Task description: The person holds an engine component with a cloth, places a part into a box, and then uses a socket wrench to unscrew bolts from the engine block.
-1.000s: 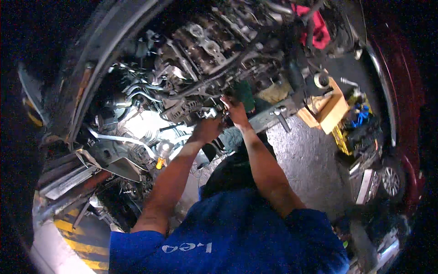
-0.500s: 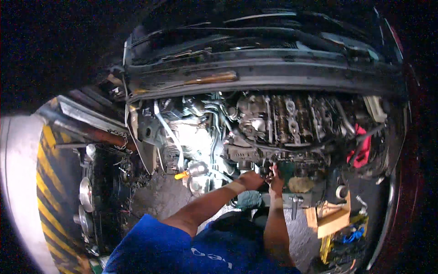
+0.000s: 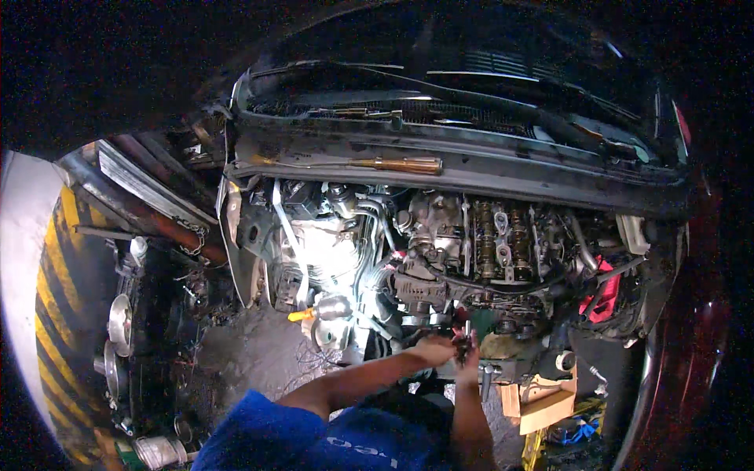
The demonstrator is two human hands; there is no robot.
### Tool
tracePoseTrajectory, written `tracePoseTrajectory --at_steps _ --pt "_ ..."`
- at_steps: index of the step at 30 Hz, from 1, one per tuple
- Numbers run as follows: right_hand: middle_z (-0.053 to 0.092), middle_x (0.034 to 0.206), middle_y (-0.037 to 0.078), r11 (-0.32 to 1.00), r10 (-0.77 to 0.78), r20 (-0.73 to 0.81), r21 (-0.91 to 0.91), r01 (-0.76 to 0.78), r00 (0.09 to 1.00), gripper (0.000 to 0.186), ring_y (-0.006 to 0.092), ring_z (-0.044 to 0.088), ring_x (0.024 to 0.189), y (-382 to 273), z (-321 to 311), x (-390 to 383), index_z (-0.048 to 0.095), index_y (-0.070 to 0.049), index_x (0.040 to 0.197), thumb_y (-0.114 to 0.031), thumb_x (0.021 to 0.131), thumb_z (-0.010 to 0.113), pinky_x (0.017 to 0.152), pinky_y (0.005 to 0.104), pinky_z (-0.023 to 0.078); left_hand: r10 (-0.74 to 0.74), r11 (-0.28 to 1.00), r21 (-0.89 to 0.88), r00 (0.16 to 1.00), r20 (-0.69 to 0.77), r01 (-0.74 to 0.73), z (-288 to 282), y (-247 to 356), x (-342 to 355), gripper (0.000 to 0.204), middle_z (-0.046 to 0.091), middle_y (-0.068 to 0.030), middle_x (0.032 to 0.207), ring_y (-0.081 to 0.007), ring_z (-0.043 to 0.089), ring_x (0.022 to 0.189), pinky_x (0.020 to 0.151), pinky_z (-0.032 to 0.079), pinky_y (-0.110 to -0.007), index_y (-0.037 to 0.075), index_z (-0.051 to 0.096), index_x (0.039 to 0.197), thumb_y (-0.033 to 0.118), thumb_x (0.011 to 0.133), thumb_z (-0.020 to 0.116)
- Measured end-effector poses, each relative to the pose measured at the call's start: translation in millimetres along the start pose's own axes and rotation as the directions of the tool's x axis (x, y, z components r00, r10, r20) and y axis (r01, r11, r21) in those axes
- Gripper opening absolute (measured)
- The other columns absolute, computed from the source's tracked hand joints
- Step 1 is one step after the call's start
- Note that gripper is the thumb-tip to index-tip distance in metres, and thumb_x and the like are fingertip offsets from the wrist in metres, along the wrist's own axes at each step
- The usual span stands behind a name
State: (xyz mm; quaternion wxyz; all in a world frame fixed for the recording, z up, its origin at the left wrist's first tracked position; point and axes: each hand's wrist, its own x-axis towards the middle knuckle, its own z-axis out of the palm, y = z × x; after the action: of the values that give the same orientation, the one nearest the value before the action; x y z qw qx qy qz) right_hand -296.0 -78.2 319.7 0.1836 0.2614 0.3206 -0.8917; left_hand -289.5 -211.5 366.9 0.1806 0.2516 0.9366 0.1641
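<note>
One small metal part (image 3: 468,328) pokes up from the right hand (image 3: 467,358), pinched there before the exposed engine (image 3: 503,243); the left hand (image 3: 433,351) sits just beside, its grip too blurred to tell.

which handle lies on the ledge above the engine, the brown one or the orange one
The brown handle, lying lengthwise along the dark ledge. The orange handle sits lower in the picture, left of the left hand.
</note>
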Motion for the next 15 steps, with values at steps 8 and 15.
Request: tracePoseTrajectory --at_steps 8,15 --pt "0.047 0.061 -0.003 0.949 -0.138 -0.287 0.235 0.209 0.948 0.015 0.0089 0.047 0.048 -66.7 -71.6 -62.2 0.057 -0.012 0.085 -0.026 0.092 0.058 0.044 0.0222 0.043 0.316 0.924 -0.006 0.771 -0.553 -0.383 -278.1 27.4 -48.3 0.023 0.066 -0.0135 0.089 -0.0332 0.064 0.082 0.071 0.053 -0.045 0.013 0.067 0.105 0.03 0.094 0.056" --pt "0.041 0.055 -0.004 0.936 -0.105 -0.085 0.329 0.127 0.991 0.034 0.0094 0.037 0.044 -123.6 -176.8 -131.8 0.048 -0.014 0.071 -0.04 0.093 0.056 0.044 0.0239 0.033 -0.011 0.952 0.202 0.685 -0.728 0.23 -504.8 -123.0 -16.0 0.022 0.069 -0.0163 0.105 -0.0303 0.066 0.1 0.088 0.05 -0.039 0.003 0.069 0.105 0.019 0.09 0.064"
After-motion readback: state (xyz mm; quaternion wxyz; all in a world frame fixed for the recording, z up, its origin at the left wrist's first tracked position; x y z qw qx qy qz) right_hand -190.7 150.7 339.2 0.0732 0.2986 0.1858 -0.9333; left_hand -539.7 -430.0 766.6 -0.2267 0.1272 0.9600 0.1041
